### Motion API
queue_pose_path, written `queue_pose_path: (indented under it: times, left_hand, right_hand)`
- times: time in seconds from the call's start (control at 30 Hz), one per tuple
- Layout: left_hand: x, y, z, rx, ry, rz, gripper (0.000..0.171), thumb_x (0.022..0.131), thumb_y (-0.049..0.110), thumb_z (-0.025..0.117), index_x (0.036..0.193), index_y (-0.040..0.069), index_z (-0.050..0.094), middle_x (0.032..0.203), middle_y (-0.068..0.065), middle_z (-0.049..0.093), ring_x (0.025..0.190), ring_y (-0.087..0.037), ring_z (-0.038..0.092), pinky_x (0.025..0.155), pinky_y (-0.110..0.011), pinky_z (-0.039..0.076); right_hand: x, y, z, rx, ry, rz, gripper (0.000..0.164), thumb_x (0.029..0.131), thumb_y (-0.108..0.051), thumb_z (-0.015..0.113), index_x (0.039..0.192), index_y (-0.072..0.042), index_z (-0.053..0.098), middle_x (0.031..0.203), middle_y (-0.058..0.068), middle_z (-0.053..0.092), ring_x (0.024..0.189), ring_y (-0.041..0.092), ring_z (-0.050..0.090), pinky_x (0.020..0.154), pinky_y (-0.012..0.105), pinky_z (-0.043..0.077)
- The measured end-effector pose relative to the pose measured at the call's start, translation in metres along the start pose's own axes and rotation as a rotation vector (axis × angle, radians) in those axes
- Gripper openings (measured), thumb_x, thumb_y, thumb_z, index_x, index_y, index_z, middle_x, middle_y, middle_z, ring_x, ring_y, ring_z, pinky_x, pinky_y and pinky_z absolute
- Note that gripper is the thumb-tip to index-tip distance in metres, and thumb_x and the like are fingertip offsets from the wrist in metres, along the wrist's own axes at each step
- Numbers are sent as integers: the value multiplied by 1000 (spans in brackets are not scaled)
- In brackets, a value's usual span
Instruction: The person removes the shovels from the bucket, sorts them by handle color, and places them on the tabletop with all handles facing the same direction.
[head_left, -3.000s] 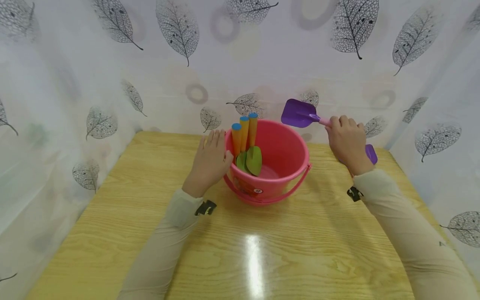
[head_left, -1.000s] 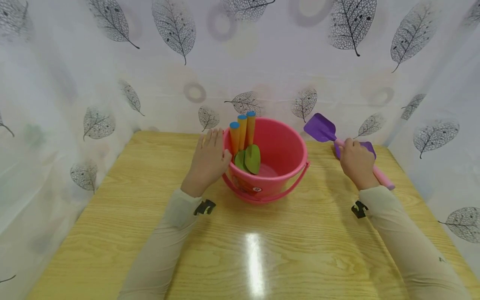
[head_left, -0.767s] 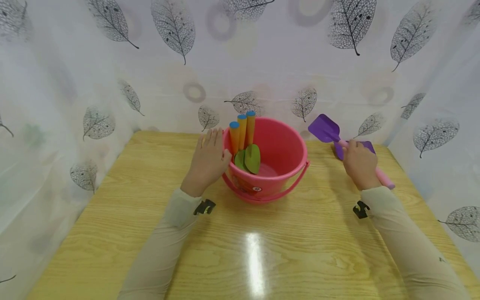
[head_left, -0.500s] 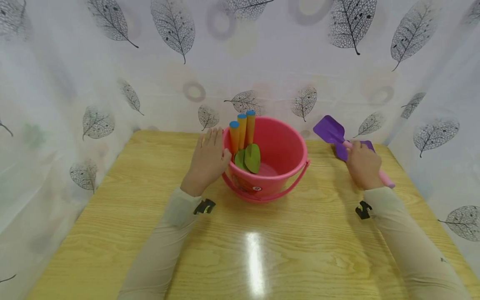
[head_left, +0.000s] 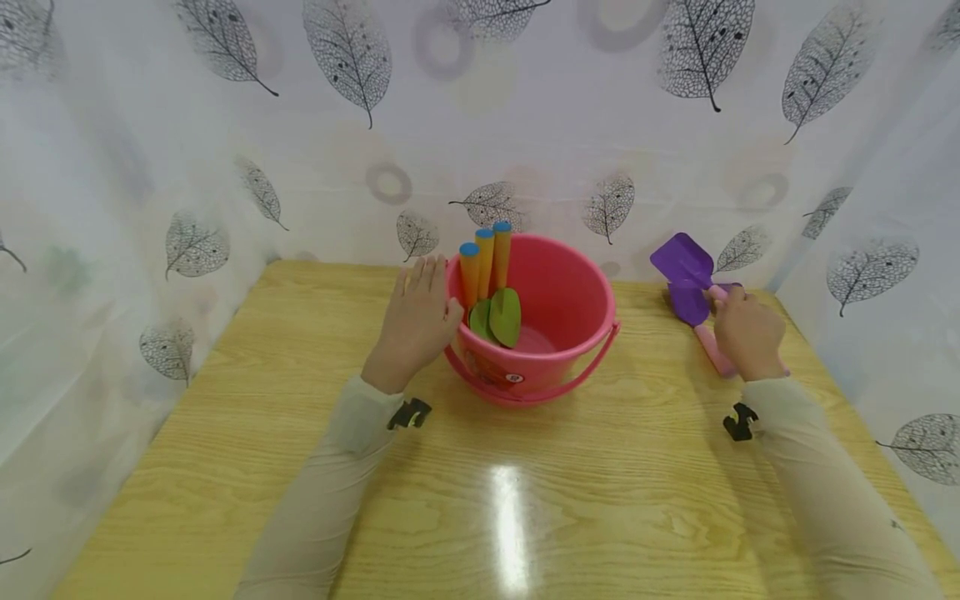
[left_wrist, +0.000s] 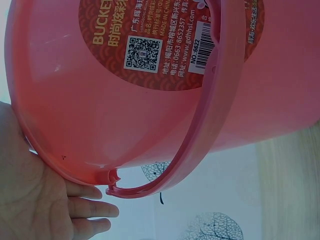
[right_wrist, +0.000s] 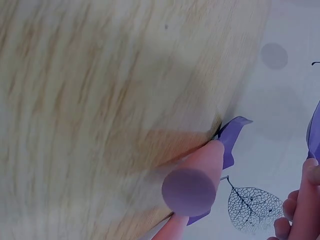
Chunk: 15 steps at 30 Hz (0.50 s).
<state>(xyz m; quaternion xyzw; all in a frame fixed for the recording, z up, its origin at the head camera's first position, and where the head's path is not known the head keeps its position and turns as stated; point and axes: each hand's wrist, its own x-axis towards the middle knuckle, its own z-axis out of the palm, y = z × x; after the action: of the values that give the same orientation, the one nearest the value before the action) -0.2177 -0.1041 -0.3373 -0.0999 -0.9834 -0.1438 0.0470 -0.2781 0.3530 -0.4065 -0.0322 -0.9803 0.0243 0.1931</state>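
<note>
My left hand rests with fairly straight fingers against the left rim of a pink toy bucket; the left wrist view shows its fingers along that rim. Three small trowels with orange handles and green blades stand inside the bucket's left side. My right hand grips the pink handle of a toy shovel with a purple blade. Beneath it, another purple shovel lies on the table, its pink handle pointing nearer. A third shovel is largely hidden by the hand.
The bucket's pink carrying handle hangs down at its front. A wooden table carries everything. A leaf-printed curtain stands behind the table and along both sides.
My right hand has carried the held shovel from beside the bucket rightward and lower, over the lying shovels. More of one lying shovel's handle now shows. My left hand stays at the rim.
</note>
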Motion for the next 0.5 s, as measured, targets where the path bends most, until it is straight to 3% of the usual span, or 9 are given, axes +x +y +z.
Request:
queue_pose_path:
  times: [0.5]
  left_hand:
    - [0,-1,1,7,6,5,63,98,30,30,150,1,11,158,-16,11,147,-32,9,121,-47,2]
  right_hand:
    - [4,28,-5,-8,-71,87,42,99,-24,30,88,14,41,78,37,48,66,56,53,42,54,38]
